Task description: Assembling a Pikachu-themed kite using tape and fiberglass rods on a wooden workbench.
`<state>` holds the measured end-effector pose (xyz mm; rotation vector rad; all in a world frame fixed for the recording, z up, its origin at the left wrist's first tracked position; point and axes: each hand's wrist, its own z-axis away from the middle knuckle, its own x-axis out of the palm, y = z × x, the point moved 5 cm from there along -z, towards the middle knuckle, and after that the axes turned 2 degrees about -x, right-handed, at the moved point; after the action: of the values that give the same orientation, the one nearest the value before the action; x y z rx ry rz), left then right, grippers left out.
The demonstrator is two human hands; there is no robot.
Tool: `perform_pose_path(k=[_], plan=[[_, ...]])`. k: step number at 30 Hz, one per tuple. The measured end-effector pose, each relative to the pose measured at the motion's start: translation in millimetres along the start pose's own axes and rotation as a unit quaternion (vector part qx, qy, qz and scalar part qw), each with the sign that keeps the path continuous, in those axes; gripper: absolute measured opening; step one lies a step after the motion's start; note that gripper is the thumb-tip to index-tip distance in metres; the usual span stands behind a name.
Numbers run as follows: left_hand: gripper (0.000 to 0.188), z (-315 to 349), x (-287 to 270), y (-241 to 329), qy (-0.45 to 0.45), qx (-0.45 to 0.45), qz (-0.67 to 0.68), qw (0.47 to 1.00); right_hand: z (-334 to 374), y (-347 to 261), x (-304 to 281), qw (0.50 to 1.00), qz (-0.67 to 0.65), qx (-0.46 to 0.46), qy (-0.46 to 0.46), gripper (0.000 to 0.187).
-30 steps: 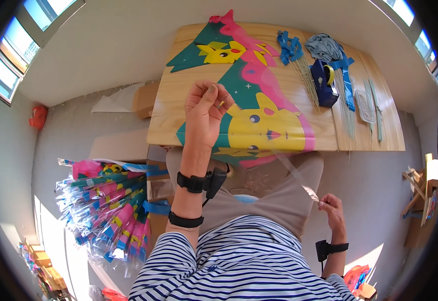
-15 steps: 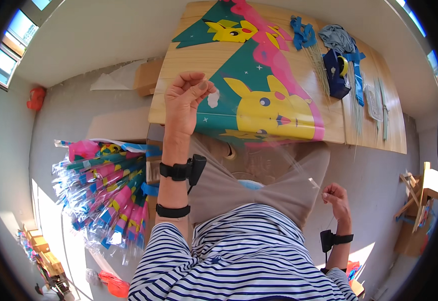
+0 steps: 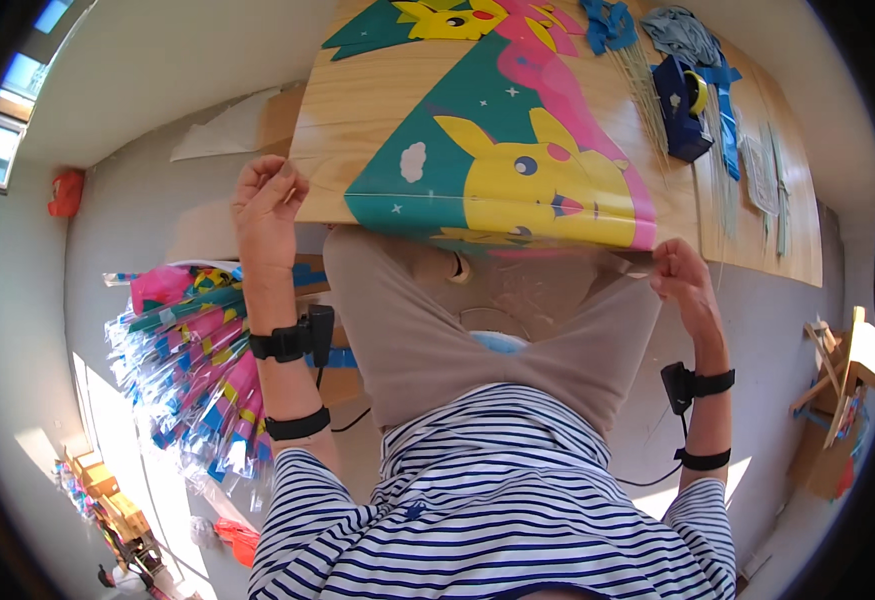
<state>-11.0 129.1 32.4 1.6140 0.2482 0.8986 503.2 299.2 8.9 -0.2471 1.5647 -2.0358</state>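
Note:
A triangular printed sheet (image 3: 412, 205), green and pink with a yellow cartoon animal, lies at the table's near edge, its lower edge hanging over. My left hand (image 3: 269, 190) is raised left of its corner, fingertips pinched together. My right hand (image 3: 679, 268) pinches beside the sheet's right corner. Between the hands a thin clear strip (image 3: 629, 264) seems to run along the near edge; it shows only as faint glints near my right hand, and its left end is hard to make out.
A second printed sheet (image 3: 447, 22) lies farther back on the wooden table (image 3: 332, 150). To the right are a blue tape dispenser (image 3: 679, 110), thin rods (image 3: 642, 100), blue ribbon (image 3: 607, 27) and grey cloth (image 3: 677, 35). Plastic-wrapped colourful bundles (image 3: 197, 370) stand at my left.
My left hand has moved left and slightly down, away from the sheet. My right hand has risen from beside my knee to the sheet's right corner. The view has shifted slightly.

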Motion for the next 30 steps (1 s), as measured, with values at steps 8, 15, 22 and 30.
perform_pose_path(k=[8, 15, 22, 30], plan=[[0.017, -7.5, -59.0, -44.1, 0.085, -0.049, -0.076, 0.992, -69.7, -2.3, -3.3, 0.996, 0.079, -0.023, -0.046, 0.005], [0.015, -15.7, -64.9, -64.2, 0.144, -0.069, -0.148, 0.976, -109.3, 13.5, -6.4, 0.991, 0.121, -0.014, -0.049, 0.004], [0.015, -13.8, -70.9, -88.1, 0.168, -0.09, -0.18, 0.965, -129.8, 18.5, -5.1, 0.983, 0.181, 0.022, -0.031, 0.01], [0.011, -20.9, -61.0, -94.6, 0.143, -0.113, -0.255, 0.95, -138.6, 27.2, -9.9, 0.99, 0.136, 0.023, -0.02, 0.021]])
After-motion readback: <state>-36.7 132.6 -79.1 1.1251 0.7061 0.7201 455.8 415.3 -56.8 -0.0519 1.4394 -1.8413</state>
